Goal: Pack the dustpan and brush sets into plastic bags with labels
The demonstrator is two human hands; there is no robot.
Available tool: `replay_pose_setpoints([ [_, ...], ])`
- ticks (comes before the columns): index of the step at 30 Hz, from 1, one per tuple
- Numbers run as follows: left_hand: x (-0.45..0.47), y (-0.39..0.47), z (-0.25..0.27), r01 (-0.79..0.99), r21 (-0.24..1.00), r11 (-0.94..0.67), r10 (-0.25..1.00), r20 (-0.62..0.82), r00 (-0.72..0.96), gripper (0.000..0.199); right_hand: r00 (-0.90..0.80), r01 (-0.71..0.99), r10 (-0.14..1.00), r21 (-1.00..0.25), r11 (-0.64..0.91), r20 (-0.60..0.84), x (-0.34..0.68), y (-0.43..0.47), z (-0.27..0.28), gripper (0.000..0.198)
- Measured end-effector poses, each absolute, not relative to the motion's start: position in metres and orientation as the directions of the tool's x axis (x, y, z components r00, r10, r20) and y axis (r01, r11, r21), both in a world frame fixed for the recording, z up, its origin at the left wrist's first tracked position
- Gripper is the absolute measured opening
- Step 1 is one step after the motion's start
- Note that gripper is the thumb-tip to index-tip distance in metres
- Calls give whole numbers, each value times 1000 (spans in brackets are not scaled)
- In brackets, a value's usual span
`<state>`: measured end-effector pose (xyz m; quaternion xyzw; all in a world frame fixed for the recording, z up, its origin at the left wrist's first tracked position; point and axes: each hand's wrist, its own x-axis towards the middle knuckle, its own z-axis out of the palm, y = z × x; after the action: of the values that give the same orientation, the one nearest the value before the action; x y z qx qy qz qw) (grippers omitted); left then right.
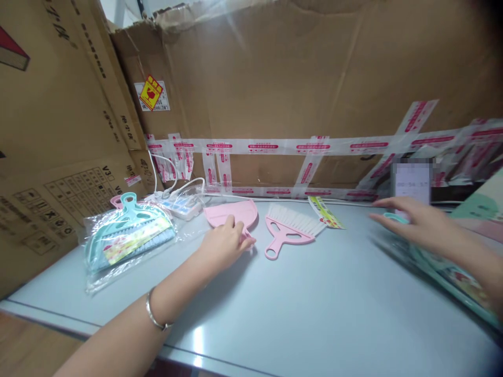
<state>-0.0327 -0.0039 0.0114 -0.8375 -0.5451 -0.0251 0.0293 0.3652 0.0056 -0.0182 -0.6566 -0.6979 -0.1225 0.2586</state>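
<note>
A pink dustpan (231, 212) lies toward the back of the table, and my left hand (226, 241) is closed on its handle, fingers curled and partly hiding it. Just to the right rests a pink hand brush (288, 238) with white bristles, its ring-ended handle toward me. A yellow-green label card (326, 213) lies beside the bristles. My right hand (418, 222), somewhat blurred, has its thumb and fingers apart. It is over the handle end of a mint-green dustpan set (451, 277) at the right, which is partly covered by my forearm.
A bagged mint-green dustpan and brush set (129, 235) lies at the left. Behind it are a white power strip (184, 207) and cables. A phone (412, 183) stands at the back right. Large cardboard boxes (255, 78) wall the table's back and left (66, 131).
</note>
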Motion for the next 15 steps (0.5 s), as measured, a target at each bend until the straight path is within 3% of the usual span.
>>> replay_pose_setpoints([
  [3, -30, -9, 13, 869, 21, -495, 868, 47, 494, 43, -348, 892, 822, -110, 438, 452, 292, 2, -30, 32],
  [6, -31, -10, 13, 798, 78, -597, 801, 19, 598, 33, -517, 816, 755, -35, 577, 403, 246, -1, -43, 31],
  [9, -33, -9, 13, 755, 50, -654, 757, 45, 652, 9, -560, 782, 719, -23, 622, 412, 235, -2, -52, 30],
  [12, -33, -6, 14, 765, 55, -641, 766, 105, 634, 13, -560, 782, 708, -5, 623, 430, 241, 0, -53, 26],
  [15, -33, -5, 17, 775, 156, -613, 782, 261, 566, 9, -567, 772, 707, -25, 635, 423, 245, -1, -48, 22],
])
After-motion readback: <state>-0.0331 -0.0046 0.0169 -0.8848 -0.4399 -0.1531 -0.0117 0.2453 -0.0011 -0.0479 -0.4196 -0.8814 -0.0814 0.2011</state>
